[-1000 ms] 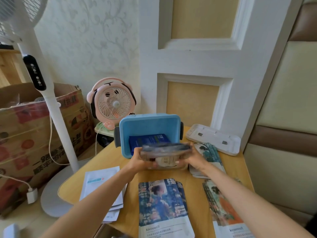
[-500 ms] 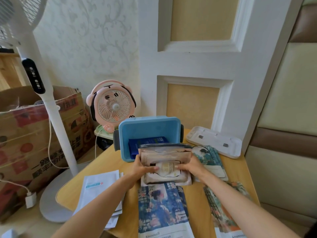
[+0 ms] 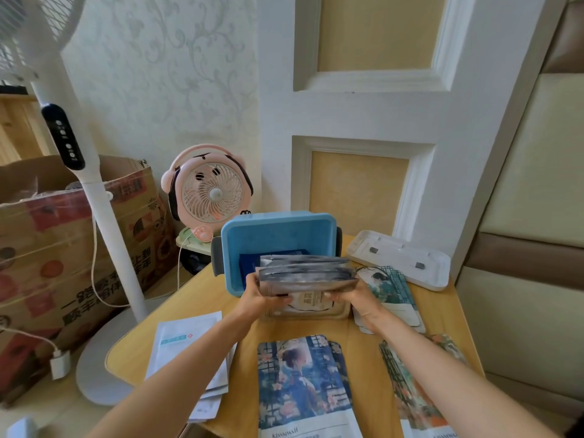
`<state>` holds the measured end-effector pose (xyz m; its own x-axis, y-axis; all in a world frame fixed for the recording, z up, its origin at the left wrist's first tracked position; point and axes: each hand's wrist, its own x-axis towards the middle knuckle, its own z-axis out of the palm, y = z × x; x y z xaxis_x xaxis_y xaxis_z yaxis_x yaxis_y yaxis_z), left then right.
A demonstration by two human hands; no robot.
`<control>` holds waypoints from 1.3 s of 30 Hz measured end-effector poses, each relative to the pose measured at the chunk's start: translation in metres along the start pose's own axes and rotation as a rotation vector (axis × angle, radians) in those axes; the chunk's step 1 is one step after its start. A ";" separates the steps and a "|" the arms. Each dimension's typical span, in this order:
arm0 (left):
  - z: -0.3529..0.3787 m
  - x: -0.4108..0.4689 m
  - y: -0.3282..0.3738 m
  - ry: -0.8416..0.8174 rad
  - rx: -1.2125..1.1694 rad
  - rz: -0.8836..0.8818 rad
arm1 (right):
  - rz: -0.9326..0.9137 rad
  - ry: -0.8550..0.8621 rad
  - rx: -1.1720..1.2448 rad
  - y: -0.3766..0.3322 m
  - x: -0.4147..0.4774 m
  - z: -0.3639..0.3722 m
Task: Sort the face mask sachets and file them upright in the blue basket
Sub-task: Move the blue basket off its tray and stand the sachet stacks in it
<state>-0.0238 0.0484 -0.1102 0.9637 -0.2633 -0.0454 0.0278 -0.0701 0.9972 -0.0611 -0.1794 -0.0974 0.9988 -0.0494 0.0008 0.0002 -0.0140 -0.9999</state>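
Right at the front rim of the blue basket (image 3: 279,218), we held the stack of grey face mask sachets (image 3: 306,275) clamped between both hands, its top edges fanned and tipped toward the basket. Our left hand (image 3: 259,294) gripped the stack's left edge, thumb on the near face; our right hand (image 3: 360,299) clasped the right edge. Both forearms reached forward over the wooden table (image 3: 177,314). Inside the basket stood dark blue sachets (image 3: 249,265).

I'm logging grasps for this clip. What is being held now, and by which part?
A stack of grey face mask sachets, held by its side edges: left hand on the left, right hand on the right, at the blue basket's near rim.
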 end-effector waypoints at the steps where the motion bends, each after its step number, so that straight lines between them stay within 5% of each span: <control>1: 0.001 0.000 0.002 0.009 -0.015 0.003 | -0.001 0.008 0.010 -0.002 -0.001 0.001; 9: 0.001 -0.001 0.016 -0.104 0.035 0.074 | -0.017 0.073 -0.009 -0.008 0.004 0.006; 15: -0.009 -0.002 0.021 0.170 -0.127 0.146 | -0.022 0.097 0.032 -0.007 0.004 0.004; 20: 0.005 0.000 0.017 0.021 -0.159 0.034 | 0.000 0.145 0.035 -0.003 0.004 0.009; 26: 0.006 -0.015 0.013 -0.135 0.148 0.084 | -0.007 0.144 0.024 -0.002 0.004 0.005; 32: 0.014 -0.007 0.007 0.028 0.074 0.098 | -0.066 0.124 0.097 -0.005 -0.001 0.010; 39: 0.010 -0.008 0.006 -0.020 0.061 0.052 | -0.032 0.057 -0.061 0.001 0.000 0.005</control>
<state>-0.0339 0.0405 -0.1049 0.9577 -0.2877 0.0050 -0.0394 -0.1140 0.9927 -0.0609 -0.1739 -0.0982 0.9939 -0.1043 0.0355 0.0276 -0.0768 -0.9967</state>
